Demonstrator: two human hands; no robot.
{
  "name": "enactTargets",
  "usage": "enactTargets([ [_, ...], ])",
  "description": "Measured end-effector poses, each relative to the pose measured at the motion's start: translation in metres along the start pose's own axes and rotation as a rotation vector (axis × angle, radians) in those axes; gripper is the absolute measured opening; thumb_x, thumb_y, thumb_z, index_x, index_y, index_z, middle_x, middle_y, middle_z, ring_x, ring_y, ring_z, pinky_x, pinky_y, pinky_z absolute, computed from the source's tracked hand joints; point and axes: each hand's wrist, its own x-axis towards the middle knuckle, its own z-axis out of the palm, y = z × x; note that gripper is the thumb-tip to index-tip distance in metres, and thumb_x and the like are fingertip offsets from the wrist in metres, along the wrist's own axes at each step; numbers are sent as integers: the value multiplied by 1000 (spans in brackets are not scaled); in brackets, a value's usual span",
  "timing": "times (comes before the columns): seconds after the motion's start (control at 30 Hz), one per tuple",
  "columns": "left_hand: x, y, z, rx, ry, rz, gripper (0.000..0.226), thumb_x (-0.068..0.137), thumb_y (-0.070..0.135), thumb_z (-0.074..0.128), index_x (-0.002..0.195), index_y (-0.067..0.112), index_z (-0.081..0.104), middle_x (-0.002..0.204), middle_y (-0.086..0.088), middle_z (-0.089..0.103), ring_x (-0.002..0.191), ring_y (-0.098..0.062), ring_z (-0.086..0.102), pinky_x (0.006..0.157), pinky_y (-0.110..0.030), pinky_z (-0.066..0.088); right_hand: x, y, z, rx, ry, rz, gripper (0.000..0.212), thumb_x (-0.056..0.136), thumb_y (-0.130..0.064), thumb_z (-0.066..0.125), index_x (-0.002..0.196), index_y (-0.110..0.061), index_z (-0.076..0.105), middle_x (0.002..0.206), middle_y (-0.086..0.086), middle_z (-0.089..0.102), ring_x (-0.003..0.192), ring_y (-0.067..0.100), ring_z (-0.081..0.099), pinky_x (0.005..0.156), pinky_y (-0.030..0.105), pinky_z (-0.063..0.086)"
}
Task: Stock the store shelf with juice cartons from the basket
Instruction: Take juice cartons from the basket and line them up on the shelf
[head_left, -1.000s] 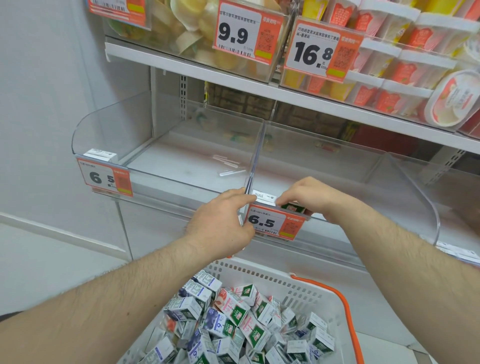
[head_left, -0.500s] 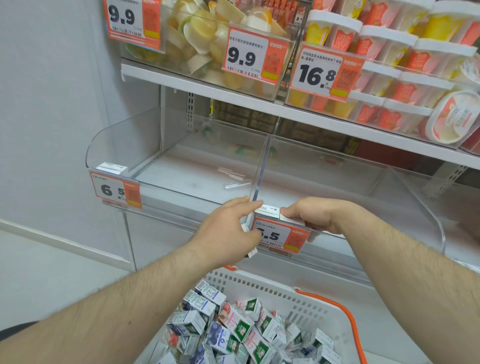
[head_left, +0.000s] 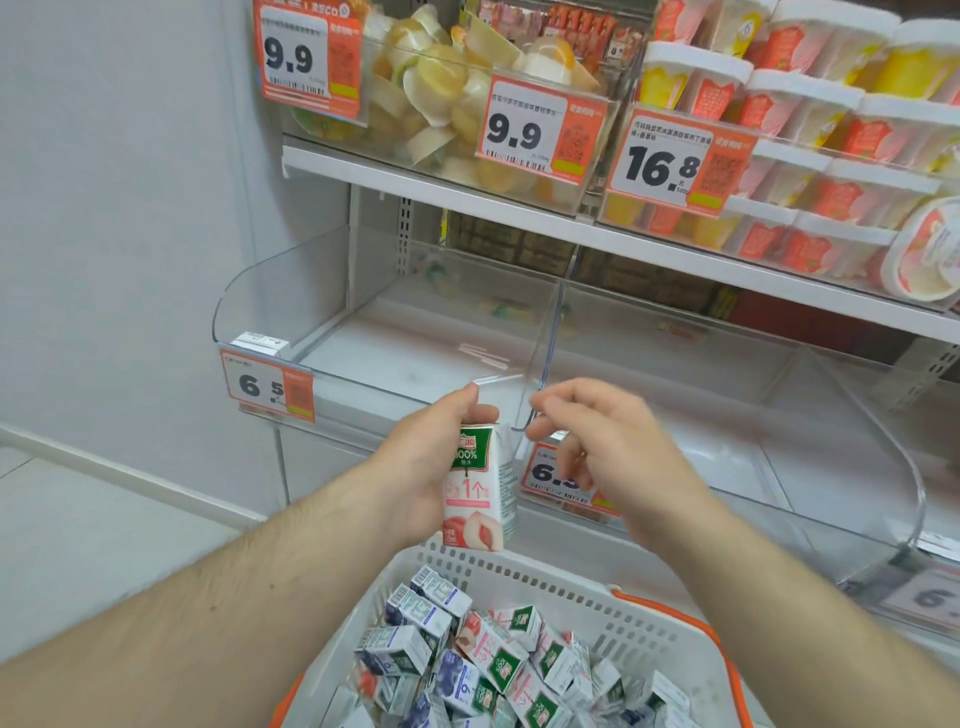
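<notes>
My left hand (head_left: 421, 467) grips a small juice carton (head_left: 475, 488) with a green top and a peach picture, held upright above the basket and in front of the shelf edge. My right hand (head_left: 608, 447) hovers just right of the carton, fingers loosely curled and apart, holding nothing. Below, a white basket (head_left: 524, 577) with orange handles holds several small juice cartons (head_left: 483, 665) in a loose pile. The clear-walled shelf bin (head_left: 415, 358) behind my hands has a bare white floor, split by a clear divider (head_left: 550, 338).
Price tags reading 6.5 hang on the bin's front rail (head_left: 267, 387). The shelf above (head_left: 519, 208) carries clear bins of fruit cups and stacked tubs (head_left: 810, 135) with 9.9 and 16.8 tags. A grey wall (head_left: 114, 208) stands at the left.
Both hands have left the price tag and divider at the shelf edge. My left hand now shows a peach carton held upright; my right hand has opened and pulled back.
</notes>
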Motion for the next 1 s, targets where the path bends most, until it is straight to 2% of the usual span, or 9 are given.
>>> enactTargets([
  [0.07, 0, -2, 3, -45, -67, -26, 36, 98, 46, 48, 95, 14, 64, 78, -11, 65, 68, -25, 58, 69, -35, 47, 0, 7, 11, -46, -96, 52, 13, 93, -32, 62, 97, -20, 65, 84, -1, 67, 56, 10, 52, 46, 16, 40],
  [0.17, -3, -4, 5, -120, -132, -66, 35, 99, 44, 47, 96, 12, 59, 84, -15, 66, 60, -25, 63, 58, -32, 52, 0, 22, 22, -197, -107, 44, 30, 76, -46, 71, 99, -28, 64, 88, -1, 69, 74, 15, 66, 67, 33, 54],
  [0.3, -9, 1, 4, -64, -172, -4, 33, 97, 45, 47, 93, 13, 58, 69, -7, 62, 55, -20, 60, 55, -27, 48, -5, 28, 20, 26, -6, 47, 1, 91, -15, 68, 90, -15, 68, 73, 2, 73, 65, 17, 65, 62, 33, 50],
  [0.43, -10, 0, -10, 366, -92, 485, 41, 68, 47, 69, 100, 25, 57, 102, 4, 60, 77, -4, 60, 63, -17, 47, -8, 23, 16, 393, 82, 74, 9, 89, 0, 64, 96, -5, 62, 74, 9, 73, 65, 21, 66, 64, 36, 55],
  [0.57, -10, -12, -26, 1006, 18, 987, 68, 60, 47, 72, 122, 32, 48, 115, 17, 45, 107, 1, 48, 88, -12, 41, -6, 19, 24, 353, 167, -70, 26, 83, 11, 68, 95, -10, 60, 81, 4, 75, 72, 14, 71, 62, 25, 55],
  [0.7, -3, -12, -41, 817, 210, 1137, 46, 68, 24, 78, 107, 27, 53, 105, 16, 50, 99, -4, 53, 84, -27, 50, -5, 11, 42, 114, 131, -226, 36, 77, 8, 75, 99, -17, 61, 94, 1, 74, 89, 10, 70, 79, 26, 57],
  [0.8, -2, -7, -55, 678, 253, 1178, 50, 65, 14, 79, 103, 32, 51, 105, 15, 53, 102, -4, 55, 82, -23, 51, 1, 3, 56, 101, 52, -283, 47, 69, -9, 79, 109, -21, 59, 106, -1, 71, 101, 10, 68, 91, 35, 56],
  [0.9, -1, 0, -66, 669, 282, 1202, 48, 65, 15, 78, 105, 27, 54, 104, 9, 57, 102, -6, 55, 82, -23, 51, 13, -10, 69, 4, -3, -332, 48, 67, -24, 77, 112, -33, 61, 107, -11, 71, 101, 7, 67, 89, 28, 54],
  [1.0, 5, 9, -78, 726, 338, 1152, 48, 71, 18, 76, 113, 26, 54, 111, 10, 54, 106, -6, 52, 93, -26, 48, 33, -22, 80, -132, 51, -392, 35, 76, -11, 75, 99, -37, 66, 92, -17, 71, 88, 2, 67, 81, 24, 55],
])
